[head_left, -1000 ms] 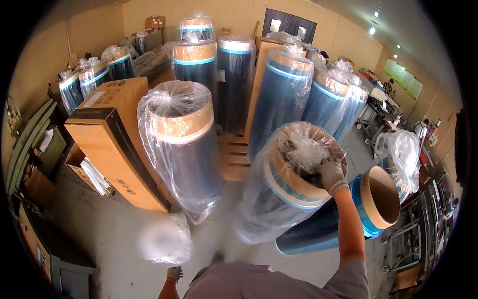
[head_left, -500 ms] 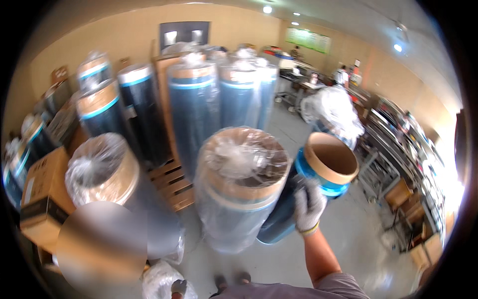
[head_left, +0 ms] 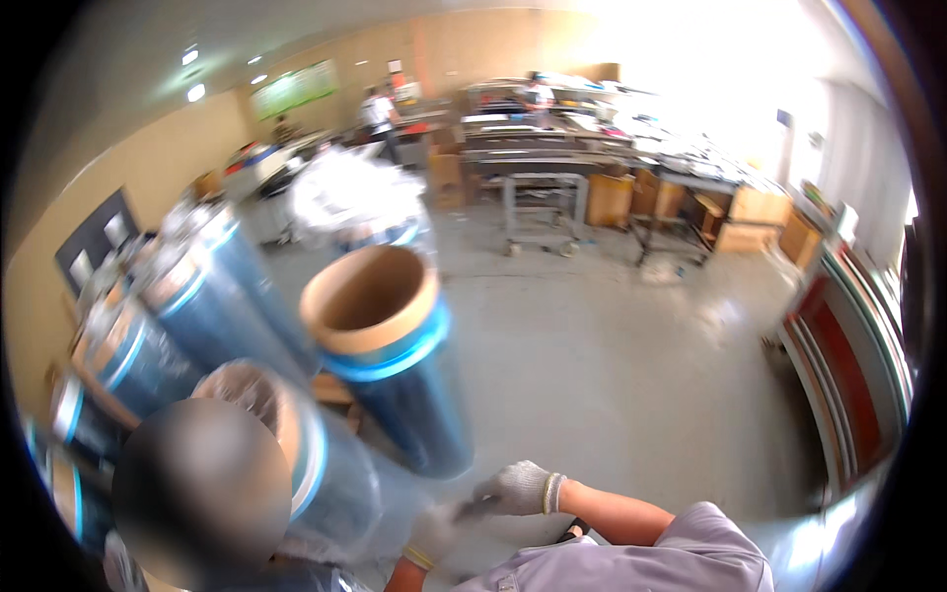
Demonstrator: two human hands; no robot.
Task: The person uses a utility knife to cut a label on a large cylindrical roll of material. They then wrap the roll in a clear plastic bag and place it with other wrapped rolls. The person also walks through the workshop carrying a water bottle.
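My right hand [head_left: 525, 488], in a light knitted work glove, is in front of my body at the lower middle. Its fingers are drawn together and point left, by a small dark patch I cannot make out. My left hand [head_left: 434, 536], also gloved, is just beside it and smeared by motion, its fingers unclear. Beyond both hands stands a big dark-blue film roll [head_left: 414, 405] with a bare cardboard core open at the top and a bright blue band below it. A plastic-wrapped roll [head_left: 340, 493] is nearest my left hand.
Several wrapped rolls [head_left: 212, 306] crowd the left side. White crumpled plastic [head_left: 355, 192] tops a roll farther back. A wheeled metal frame [head_left: 543, 209] and loaded workbenches line the far side, with people there. Upright panels [head_left: 843, 365] lean at the right. Grey floor [head_left: 612, 365] lies between.
The view has swung right. My right hand has left the uncovered film roll and come back near my body, close to my left hand, which has come up from the lower edge.
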